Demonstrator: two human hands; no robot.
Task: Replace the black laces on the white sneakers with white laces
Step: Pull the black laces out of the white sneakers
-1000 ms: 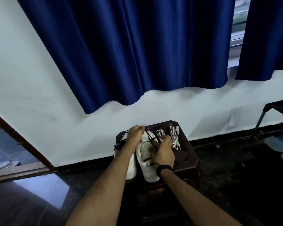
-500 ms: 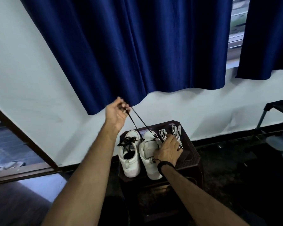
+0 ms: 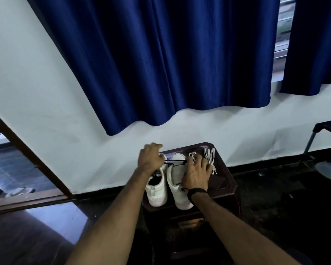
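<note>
Standing side by side on a dark brown stool (image 3: pixel 224 180), the two white sneakers (image 3: pixel 177 185) have their toes toward the wall and their heels toward the person. The left hand (image 3: pixel 150 159) is over the front part of the left sneaker (image 3: pixel 157 190), with the fingers curled downward; a black lace (image 3: pixel 175 163) runs from under this hand across to the right sneaker (image 3: pixel 178 180), so the hand seems to hold it, but the exact pinch is hidden by the back of the hand. The right hand (image 3: pixel 196 173) lies on the top of the right sneaker with the fingers spread and rather straight, pressing the shoe down and not closed around anything. This wrist carries a black band (image 3: pixel 196 192). The white laces (image 3: pixel 208 157) lie in a loose bundle on the stool, just beside the right sneaker on its right side, and the fingertips of the right hand reach near them or touch them; I cannot tell which. Behind the stool is a white wall (image 3: pixel 46 92) with a dark blue curtain (image 3: pixel 161 64) hanging above. The floor (image 3: pixel 275 217) is dark.
</note>
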